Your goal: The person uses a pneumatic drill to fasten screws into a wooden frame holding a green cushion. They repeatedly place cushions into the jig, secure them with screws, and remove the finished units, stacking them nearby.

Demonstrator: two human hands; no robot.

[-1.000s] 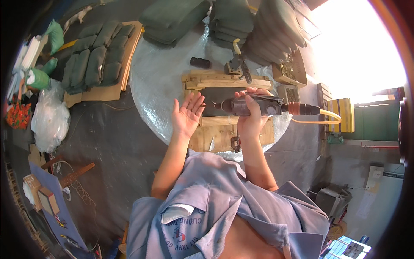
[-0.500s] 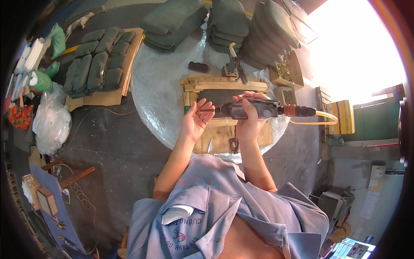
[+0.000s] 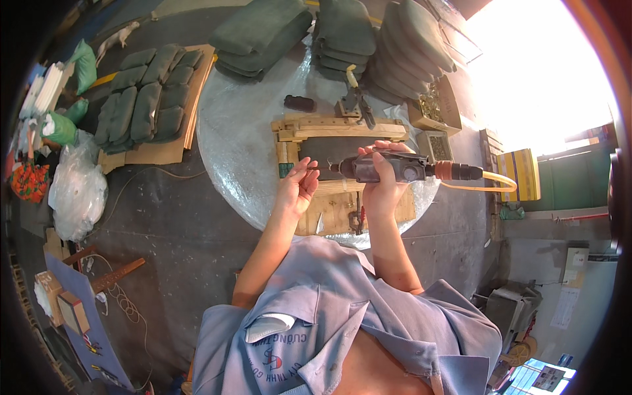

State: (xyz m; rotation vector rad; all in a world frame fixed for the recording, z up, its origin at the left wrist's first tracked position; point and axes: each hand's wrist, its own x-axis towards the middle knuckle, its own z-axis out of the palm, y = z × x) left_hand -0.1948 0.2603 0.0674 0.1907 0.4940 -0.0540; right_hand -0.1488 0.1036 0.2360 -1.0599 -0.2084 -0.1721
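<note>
In my right hand (image 3: 383,191) lies a dark air screwdriver (image 3: 407,170), held level and pointing left, with the fingers wrapped round its body. A yellowish air hose (image 3: 503,180) curves from its right end. My left hand (image 3: 296,187) is closed at the tip of the thin bit (image 3: 328,168), thumb and fingers pinched there. Whether a screw sits between them is too small to tell. Beneath the tool is a wooden jig (image 3: 342,125) with a dark panel, a toggle clamp (image 3: 355,105) at its far side and a plywood piece (image 3: 332,214) at its near side.
The jig rests on a round, plastic-wrapped table (image 3: 230,178). Green cushions (image 3: 260,33) are stacked along its far side. Open boxes (image 3: 434,148) of small hardware stand at the right. A dark block (image 3: 299,103) lies beyond the jig. More cushions (image 3: 148,99) lie on cardboard at left.
The fingers of my left hand, spread beside the bit before, have closed together at its tip. The air screwdriver stays almost in place in my right hand.
</note>
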